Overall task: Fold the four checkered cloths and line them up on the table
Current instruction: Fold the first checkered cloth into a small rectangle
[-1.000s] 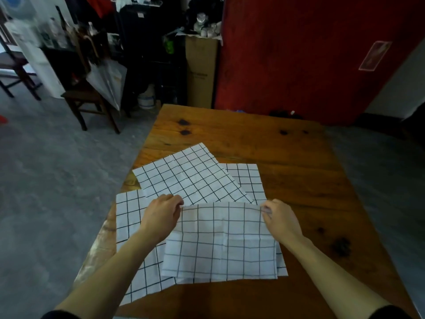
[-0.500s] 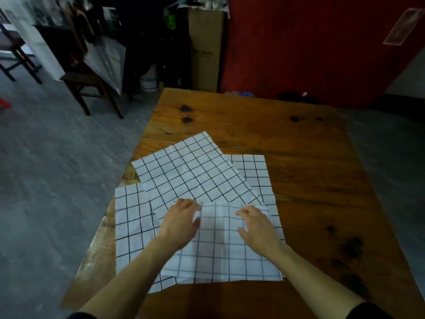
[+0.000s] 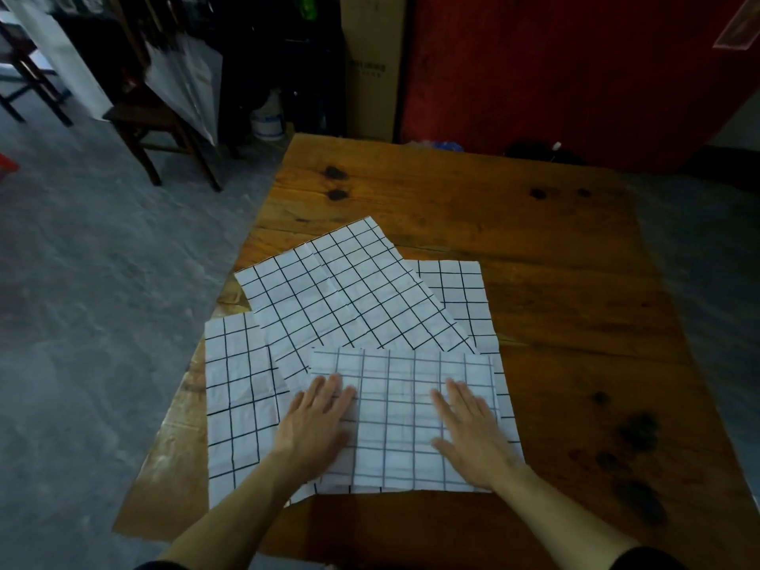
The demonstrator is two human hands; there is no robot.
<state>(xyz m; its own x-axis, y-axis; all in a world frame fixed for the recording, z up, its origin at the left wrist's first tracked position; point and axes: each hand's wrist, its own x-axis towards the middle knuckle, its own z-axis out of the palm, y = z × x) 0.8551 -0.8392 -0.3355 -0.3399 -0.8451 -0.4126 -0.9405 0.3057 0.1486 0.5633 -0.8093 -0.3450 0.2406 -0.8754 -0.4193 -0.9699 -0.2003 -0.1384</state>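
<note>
Both hands lie flat, fingers straight and palms down, on the folded cloth (image 3: pixel 405 421) at the near edge of the counter (image 3: pixel 555 257): left hand (image 3: pixel 314 429) on its left part, right hand (image 3: pixel 473 436) on its right part, the two set apart with bare cloth between them. Nothing is gripped.

Counter: orange-brown wooden planks, glossy, with dark knots and stains. Around it, grey mottled floor; a red wall (image 3: pixel 555 67) behind; a tall cardboard box (image 3: pixel 370 63) and a dark wooden chair (image 3: pixel 160 121) at the far left, a white bucket (image 3: pixel 268 121) between them.

Folded cloth: white, thin dark grid, rectangular, lines paler than on the others, layered edges showing at the near side. It overlaps three unfolded checkered cloths: a tilted cloth (image 3: pixel 349 290) just beyond it, a left cloth (image 3: pixel 234 397) reaching the counter's left edge, and a right cloth (image 3: pixel 464 294) mostly covered. All lie flat with faint creases.
</note>
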